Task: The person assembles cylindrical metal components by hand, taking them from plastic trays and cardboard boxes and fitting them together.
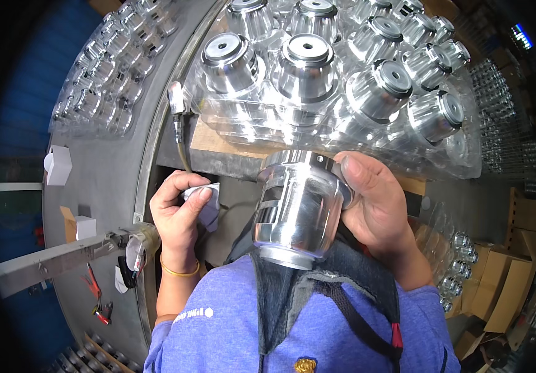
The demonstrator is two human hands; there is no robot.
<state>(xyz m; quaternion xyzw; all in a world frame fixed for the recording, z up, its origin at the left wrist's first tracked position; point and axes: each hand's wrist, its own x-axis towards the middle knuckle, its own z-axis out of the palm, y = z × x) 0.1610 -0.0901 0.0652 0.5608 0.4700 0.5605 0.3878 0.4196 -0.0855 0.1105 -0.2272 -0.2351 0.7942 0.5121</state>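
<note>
A shiny chrome cup-shaped metal housing (299, 211) is held up in front of my chest, its broad ring end upward and its narrower end downward. My right hand (373, 199) grips it from the right, thumb near the upper rim and the other fingers mostly hidden behind it. To its left, my left hand (184, 202) pinches a small grey-white cloth (210, 208) between thumb and fingers, apart from the metal housing. Beyond both hands, several similar chrome housings (307, 68) stand in a clear plastic tray (249, 118).
A cardboard piece (227, 142) lies under the tray. An air blow gun (176, 102) with a hose is at the bench edge. More chrome parts (109, 68) stand on the grey table at left, near a metal bar (56, 255) and red-handled pliers (92, 283). Cardboard boxes (495, 286) are at right.
</note>
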